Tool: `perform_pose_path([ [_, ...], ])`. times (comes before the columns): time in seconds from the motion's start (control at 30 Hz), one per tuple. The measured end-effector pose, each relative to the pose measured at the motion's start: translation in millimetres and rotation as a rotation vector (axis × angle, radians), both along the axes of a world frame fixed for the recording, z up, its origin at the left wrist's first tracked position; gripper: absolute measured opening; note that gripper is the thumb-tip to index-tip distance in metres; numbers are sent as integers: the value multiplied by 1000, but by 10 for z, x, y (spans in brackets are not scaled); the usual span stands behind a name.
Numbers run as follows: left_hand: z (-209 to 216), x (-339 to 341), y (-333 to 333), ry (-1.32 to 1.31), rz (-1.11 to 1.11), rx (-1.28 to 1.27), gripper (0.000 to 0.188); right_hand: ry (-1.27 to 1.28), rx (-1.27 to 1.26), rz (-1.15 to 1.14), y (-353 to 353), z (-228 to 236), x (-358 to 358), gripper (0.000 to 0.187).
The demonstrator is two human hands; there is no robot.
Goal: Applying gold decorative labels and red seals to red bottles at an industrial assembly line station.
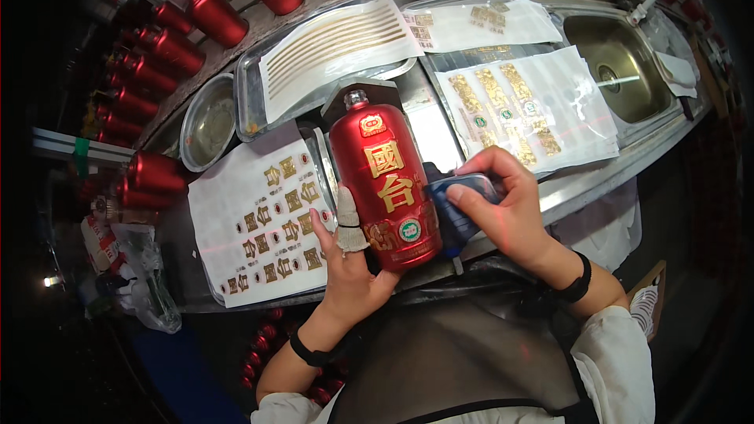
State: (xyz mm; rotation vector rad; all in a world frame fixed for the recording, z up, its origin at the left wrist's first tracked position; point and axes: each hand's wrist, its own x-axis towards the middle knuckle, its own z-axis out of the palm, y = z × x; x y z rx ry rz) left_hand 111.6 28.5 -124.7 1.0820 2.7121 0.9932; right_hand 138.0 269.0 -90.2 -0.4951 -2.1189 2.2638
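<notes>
Bottle (pixel 385 180), red with gold characters, mid-view, neck toward eleven o'clock. Left hand (pixel 351 283) at its seven o'clock, partly spread, gripping base. Right hand (pixel 512 208) at three o'clock, pinching blue tool (pixel 452 220) between thumb and fingers.

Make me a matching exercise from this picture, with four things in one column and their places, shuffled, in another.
1. Glossy red bottle with gold characters
2. Flat dark-blue handheld item
3. Rectangular steel sink
4. White sheet with long gold strips

A. On a silver metal tray
B. At the grey metal counter's right end
C. Against the left hand
D. Gripped by the right hand

Pairs: 1-C; 2-D; 3-B; 4-A
</notes>
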Motion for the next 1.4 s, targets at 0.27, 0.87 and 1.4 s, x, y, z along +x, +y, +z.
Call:
perform_pose_path([
  [0.27,175,-8,58,-101,91,-4,116,62,112,-30,18,-160,24,21],
  [0.87,209,-162,204,-864,236,764,102,-104,172,385,-48,-169,-141,45],
  [1.4,325,-122,321,-804,350,627,79,-54,49,504,80,-292,-201,51],
])
